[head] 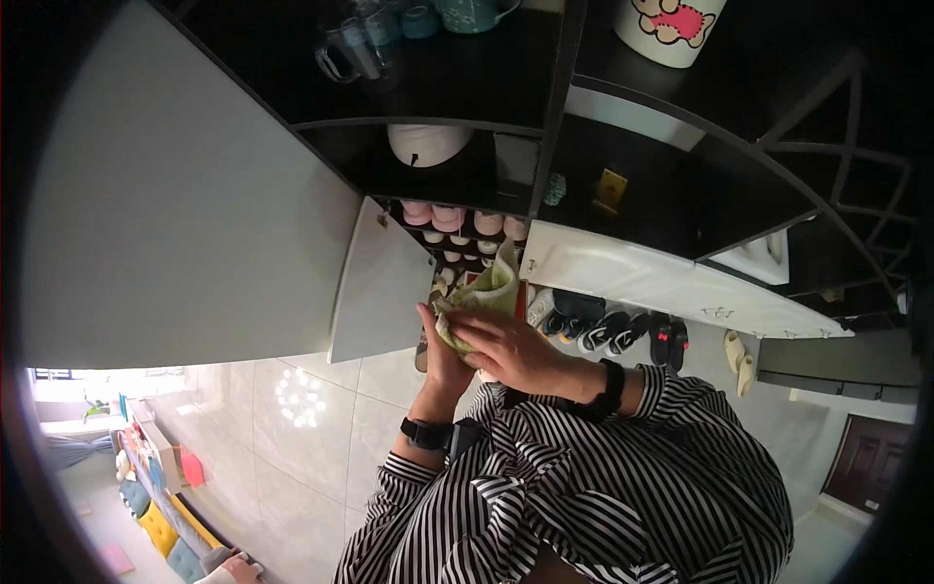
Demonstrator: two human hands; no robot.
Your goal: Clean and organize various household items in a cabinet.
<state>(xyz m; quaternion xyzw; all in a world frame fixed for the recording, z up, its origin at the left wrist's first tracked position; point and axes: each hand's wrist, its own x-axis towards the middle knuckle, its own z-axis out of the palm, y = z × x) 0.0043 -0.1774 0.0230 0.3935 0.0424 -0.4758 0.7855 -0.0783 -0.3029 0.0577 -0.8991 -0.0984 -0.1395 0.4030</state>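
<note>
A green cloth with a pale underside is bunched between my two hands, in front of an opened shoe cabinet. My left hand is under the cloth, thumb upright at its left edge; its fingers are mostly hidden. Across the cloth's lower part lies my right hand, fingers pointing left and pressed on the fabric. Behind the cloth, pink shoes and several paler ones stand on the cabinet's shelves.
The white cabinet door stands ajar on the left. Above are black shelves with a glass mug and a white canister. Sneakers, black slippers and cream slippers stand on the floor to the right.
</note>
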